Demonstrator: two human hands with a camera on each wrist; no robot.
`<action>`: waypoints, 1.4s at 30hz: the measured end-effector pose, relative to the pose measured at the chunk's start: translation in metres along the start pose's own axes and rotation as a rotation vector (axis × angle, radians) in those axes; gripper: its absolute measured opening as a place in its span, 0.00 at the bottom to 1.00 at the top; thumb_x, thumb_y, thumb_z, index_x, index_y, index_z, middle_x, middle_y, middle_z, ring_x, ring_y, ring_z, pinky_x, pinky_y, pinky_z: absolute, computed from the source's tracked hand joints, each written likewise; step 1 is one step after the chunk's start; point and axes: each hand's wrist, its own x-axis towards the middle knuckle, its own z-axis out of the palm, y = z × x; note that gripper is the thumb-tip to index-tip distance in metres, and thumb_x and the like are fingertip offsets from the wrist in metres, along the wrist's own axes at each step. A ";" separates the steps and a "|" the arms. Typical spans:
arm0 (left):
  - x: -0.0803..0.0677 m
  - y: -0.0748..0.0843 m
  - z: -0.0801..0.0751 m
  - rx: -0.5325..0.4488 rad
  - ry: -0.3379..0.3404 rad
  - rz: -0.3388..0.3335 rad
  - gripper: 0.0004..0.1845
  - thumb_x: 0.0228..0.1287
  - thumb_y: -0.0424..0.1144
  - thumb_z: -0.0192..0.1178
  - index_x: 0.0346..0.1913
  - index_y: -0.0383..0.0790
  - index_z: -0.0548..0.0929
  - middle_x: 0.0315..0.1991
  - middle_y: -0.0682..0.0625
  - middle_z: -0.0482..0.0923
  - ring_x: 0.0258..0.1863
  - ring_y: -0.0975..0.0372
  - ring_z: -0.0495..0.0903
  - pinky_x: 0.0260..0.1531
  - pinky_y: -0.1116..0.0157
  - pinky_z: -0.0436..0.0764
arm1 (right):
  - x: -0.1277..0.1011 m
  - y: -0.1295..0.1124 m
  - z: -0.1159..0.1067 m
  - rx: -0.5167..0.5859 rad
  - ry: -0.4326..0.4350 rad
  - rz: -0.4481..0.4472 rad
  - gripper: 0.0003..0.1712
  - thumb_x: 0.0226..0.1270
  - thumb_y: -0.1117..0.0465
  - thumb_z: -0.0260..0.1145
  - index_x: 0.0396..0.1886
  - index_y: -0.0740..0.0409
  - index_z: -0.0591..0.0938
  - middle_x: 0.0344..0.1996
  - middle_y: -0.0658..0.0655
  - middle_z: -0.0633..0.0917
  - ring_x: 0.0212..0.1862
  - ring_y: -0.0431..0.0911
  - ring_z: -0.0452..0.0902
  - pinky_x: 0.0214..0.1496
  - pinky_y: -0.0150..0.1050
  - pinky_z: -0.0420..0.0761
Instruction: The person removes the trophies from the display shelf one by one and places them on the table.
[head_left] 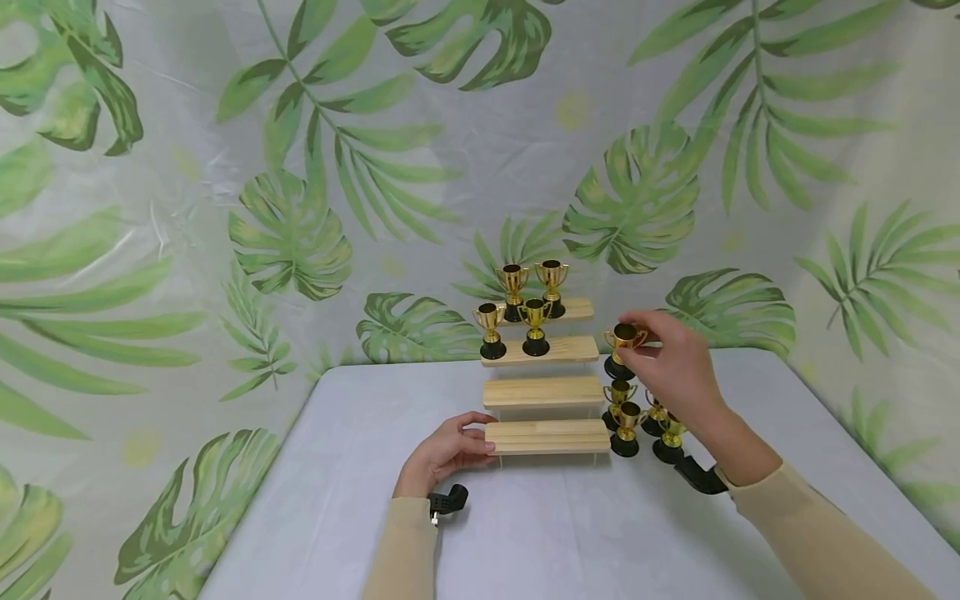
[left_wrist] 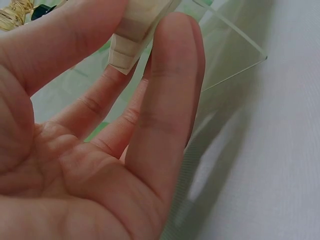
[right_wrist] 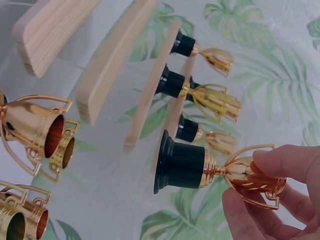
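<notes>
Here we have the cup (right_wrist: pixel 240 172), gleaming like polished metal, smooth all round, and below it a base (right_wrist: pixel 182 164) that looks like glossy black plastic! Across to the shelves (head_left: pixel 543 392) now, and we get pale, matt wood with fine grain. We catch clear, glassy supports (left_wrist: pixel 225 55), a backdrop (head_left: pixel 465 125) with a slick, creased sheen, and sleeves (head_left: pixel 825 521) of soft, matt cloth.

Behind the tabletop (head_left: pixel 570 533) hangs a pale curtain (head_left: pixel 487 192) printed with green leaves (head_left: pixel 637 196) and faint yellow dots (head_left: pixel 573 111); it shows past the tabletop's left and right edges. The tabletop is whitish, round-cornered at the back.
</notes>
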 end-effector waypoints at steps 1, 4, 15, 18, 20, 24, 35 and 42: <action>0.000 0.000 0.000 -0.003 -0.001 -0.004 0.30 0.58 0.25 0.69 0.64 0.36 0.75 0.48 0.37 0.83 0.44 0.52 0.85 0.43 0.58 0.86 | -0.002 0.000 -0.001 0.001 0.001 0.004 0.25 0.58 0.69 0.76 0.55 0.50 0.83 0.45 0.48 0.84 0.42 0.43 0.82 0.40 0.19 0.78; 0.000 -0.001 -0.001 -0.001 -0.005 -0.001 0.30 0.59 0.25 0.69 0.65 0.35 0.74 0.48 0.37 0.83 0.44 0.52 0.85 0.44 0.58 0.86 | -0.006 0.001 -0.005 -0.001 0.007 0.009 0.25 0.57 0.69 0.76 0.55 0.51 0.83 0.44 0.48 0.84 0.42 0.43 0.83 0.41 0.20 0.79; 0.000 0.000 0.000 -0.001 -0.012 -0.011 0.30 0.59 0.25 0.68 0.66 0.34 0.73 0.48 0.37 0.83 0.43 0.53 0.85 0.45 0.58 0.86 | -0.023 0.009 -0.014 -0.014 0.038 -0.030 0.24 0.55 0.71 0.77 0.51 0.51 0.84 0.43 0.47 0.84 0.42 0.41 0.81 0.42 0.24 0.82; 0.000 0.000 0.000 -0.008 -0.010 -0.013 0.30 0.59 0.25 0.68 0.66 0.35 0.73 0.49 0.37 0.83 0.43 0.53 0.85 0.45 0.58 0.86 | -0.028 0.010 -0.016 -0.022 0.039 -0.038 0.24 0.55 0.70 0.77 0.51 0.51 0.84 0.42 0.47 0.84 0.42 0.41 0.80 0.42 0.24 0.82; 0.000 0.000 0.000 -0.012 -0.010 -0.009 0.31 0.59 0.25 0.68 0.66 0.34 0.73 0.49 0.37 0.83 0.43 0.53 0.85 0.44 0.58 0.86 | -0.031 0.011 -0.018 -0.028 0.040 -0.041 0.24 0.54 0.70 0.78 0.52 0.52 0.84 0.42 0.47 0.84 0.42 0.41 0.80 0.42 0.24 0.82; -0.001 0.002 0.001 -0.014 -0.012 -0.003 0.31 0.58 0.25 0.69 0.66 0.33 0.73 0.49 0.37 0.83 0.43 0.53 0.85 0.45 0.58 0.86 | -0.038 0.010 -0.021 -0.048 0.043 -0.051 0.26 0.52 0.72 0.79 0.51 0.53 0.84 0.41 0.47 0.83 0.42 0.40 0.80 0.41 0.23 0.81; -0.001 0.001 0.000 -0.028 -0.015 -0.001 0.31 0.59 0.25 0.68 0.66 0.33 0.72 0.49 0.37 0.82 0.43 0.53 0.85 0.43 0.59 0.86 | -0.049 0.009 -0.029 -0.085 0.067 -0.085 0.29 0.49 0.73 0.80 0.53 0.56 0.84 0.43 0.49 0.84 0.43 0.43 0.82 0.42 0.19 0.78; 0.000 0.000 0.001 -0.028 -0.010 -0.006 0.31 0.60 0.24 0.68 0.66 0.33 0.72 0.49 0.37 0.82 0.42 0.53 0.85 0.43 0.59 0.86 | -0.060 0.010 -0.033 -0.084 0.064 -0.066 0.30 0.47 0.72 0.82 0.52 0.56 0.84 0.43 0.47 0.84 0.43 0.37 0.80 0.42 0.21 0.80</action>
